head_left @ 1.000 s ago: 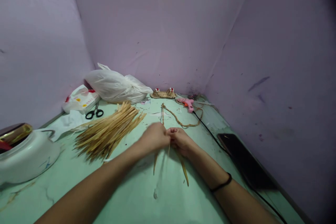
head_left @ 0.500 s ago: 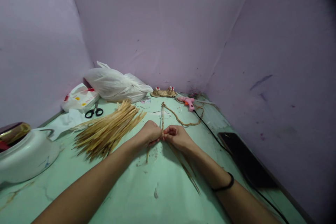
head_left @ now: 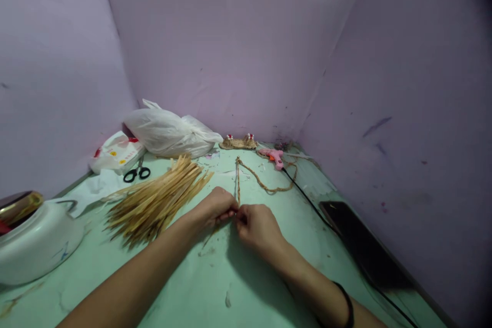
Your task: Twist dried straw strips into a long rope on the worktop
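Note:
A thin braided straw cord (head_left: 265, 188) runs from a point near the back of the table down to my hands, with more of it looped to the right. My left hand (head_left: 220, 207) pinches the near end of the cord. Close against it, my right hand (head_left: 258, 226) is closed with its fingertips on the strands there; the fingers partly hide them. A loose strand end (head_left: 209, 238) hangs below my left hand. Left of my hands lies a fanned bundle of dry straw strips (head_left: 157, 205).
A pink glue gun (head_left: 275, 159) with a black cable lies at the back right, above a dark phone-like slab (head_left: 361, 246). Black-handled scissors (head_left: 137, 173), a tissue pack (head_left: 117, 152), a white plastic bag (head_left: 172, 133) and a white pot (head_left: 36, 246) stand left. A small straw piece (head_left: 238, 143) sits behind.
My right hand has turned over and drawn slightly nearer, its fingers curling in. The long strands that trailed beneath it no longer show. My left hand stays pinched on the cord.

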`<act>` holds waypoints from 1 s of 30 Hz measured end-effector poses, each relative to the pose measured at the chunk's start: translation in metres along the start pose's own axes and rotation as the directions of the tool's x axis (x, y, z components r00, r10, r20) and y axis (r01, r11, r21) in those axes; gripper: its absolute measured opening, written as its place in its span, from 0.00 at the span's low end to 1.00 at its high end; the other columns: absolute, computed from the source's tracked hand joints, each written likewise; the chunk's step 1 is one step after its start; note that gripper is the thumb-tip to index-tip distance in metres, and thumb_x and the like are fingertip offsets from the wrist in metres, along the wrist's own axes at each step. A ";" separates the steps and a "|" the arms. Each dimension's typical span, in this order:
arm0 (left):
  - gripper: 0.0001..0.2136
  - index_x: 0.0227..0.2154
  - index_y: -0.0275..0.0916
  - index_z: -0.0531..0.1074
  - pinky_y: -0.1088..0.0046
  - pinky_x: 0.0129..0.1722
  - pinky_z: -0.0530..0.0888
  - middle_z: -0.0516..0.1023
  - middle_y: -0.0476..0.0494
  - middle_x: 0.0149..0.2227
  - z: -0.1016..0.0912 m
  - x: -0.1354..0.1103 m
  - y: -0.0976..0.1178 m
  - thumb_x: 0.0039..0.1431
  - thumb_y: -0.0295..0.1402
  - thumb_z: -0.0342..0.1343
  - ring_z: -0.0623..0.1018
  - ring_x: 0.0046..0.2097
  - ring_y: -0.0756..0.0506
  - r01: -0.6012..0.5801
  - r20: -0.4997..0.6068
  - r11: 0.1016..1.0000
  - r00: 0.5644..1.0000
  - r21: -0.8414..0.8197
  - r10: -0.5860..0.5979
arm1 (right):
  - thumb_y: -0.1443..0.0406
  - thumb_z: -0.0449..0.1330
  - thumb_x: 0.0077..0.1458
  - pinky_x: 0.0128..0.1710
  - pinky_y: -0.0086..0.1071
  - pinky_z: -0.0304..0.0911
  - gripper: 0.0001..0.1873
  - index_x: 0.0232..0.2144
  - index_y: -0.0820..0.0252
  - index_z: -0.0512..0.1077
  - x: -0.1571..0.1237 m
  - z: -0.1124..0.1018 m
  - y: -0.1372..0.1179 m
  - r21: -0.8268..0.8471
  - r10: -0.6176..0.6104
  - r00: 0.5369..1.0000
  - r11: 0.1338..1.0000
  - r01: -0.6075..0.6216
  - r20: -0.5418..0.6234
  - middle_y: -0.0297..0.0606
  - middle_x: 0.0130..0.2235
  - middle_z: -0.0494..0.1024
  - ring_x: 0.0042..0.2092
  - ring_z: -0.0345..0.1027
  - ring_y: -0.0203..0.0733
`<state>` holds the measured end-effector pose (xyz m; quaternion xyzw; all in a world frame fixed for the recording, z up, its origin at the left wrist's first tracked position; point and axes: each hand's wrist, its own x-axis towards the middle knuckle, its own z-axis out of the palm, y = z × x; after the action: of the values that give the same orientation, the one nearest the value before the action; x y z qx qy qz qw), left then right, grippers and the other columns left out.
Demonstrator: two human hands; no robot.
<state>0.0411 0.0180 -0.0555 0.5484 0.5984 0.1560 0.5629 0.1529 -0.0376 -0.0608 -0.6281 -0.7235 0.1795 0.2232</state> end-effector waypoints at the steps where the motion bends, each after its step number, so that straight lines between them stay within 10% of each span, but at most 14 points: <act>1: 0.04 0.09 0.36 0.60 0.79 0.12 0.47 0.55 0.54 0.07 -0.003 0.002 -0.001 0.31 0.25 0.49 0.54 0.11 0.56 -0.029 0.019 0.999 0.999 0.016 0.029 | 0.68 0.55 0.41 0.22 0.29 0.42 0.07 0.19 0.60 0.73 0.001 0.000 0.001 0.021 -0.009 1.000 1.000 0.009 0.009 0.40 0.20 0.73 0.21 0.58 0.35; 7: 0.02 0.12 0.35 0.62 0.79 0.11 0.45 0.55 0.56 0.08 -0.012 0.008 -0.007 0.31 0.27 0.50 0.52 0.11 0.57 -0.158 0.116 0.985 0.979 -0.072 0.166 | 0.59 0.53 0.45 0.23 0.27 0.49 0.12 0.19 0.61 0.68 0.016 -0.007 0.009 0.339 0.211 0.964 0.929 -0.147 -0.161 0.36 0.21 0.71 0.24 0.60 0.34; 12: 0.04 0.12 0.36 0.60 0.79 0.12 0.45 0.55 0.56 0.09 -0.013 0.011 -0.011 0.32 0.28 0.50 0.51 0.11 0.57 -0.122 0.164 0.992 0.978 -0.043 0.128 | 0.64 0.51 0.44 0.17 0.25 0.42 0.08 0.21 0.62 0.65 0.022 0.004 0.009 0.657 0.261 0.916 0.638 -0.401 0.305 0.28 0.13 0.60 0.16 0.49 0.28; 23: 0.08 0.20 0.32 0.72 0.79 0.14 0.55 0.69 0.48 0.16 -0.032 -0.011 0.008 0.35 0.30 0.51 0.59 0.14 0.55 -0.193 0.166 0.918 0.976 0.346 0.143 | 0.65 0.57 0.35 0.18 0.25 0.41 0.07 0.14 0.63 0.64 0.027 0.017 0.033 0.668 0.253 0.953 0.682 -0.297 0.165 0.27 0.13 0.60 0.17 0.45 0.26; 30: 0.09 0.24 0.32 0.73 0.79 0.19 0.60 0.68 0.50 0.16 -0.102 -0.004 0.012 0.36 0.30 0.54 0.65 0.19 0.52 -0.144 -0.403 0.898 0.856 0.417 0.324 | 0.65 0.59 0.35 0.17 0.26 0.39 0.07 0.15 0.64 0.66 0.023 0.007 0.022 0.695 0.295 0.925 0.612 -0.376 0.240 0.28 0.14 0.62 0.16 0.46 0.26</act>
<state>-0.0403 0.0625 -0.0118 0.6616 0.6609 0.2342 0.2660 0.1646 -0.0113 -0.0767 -0.6004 -0.4708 0.5228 0.3800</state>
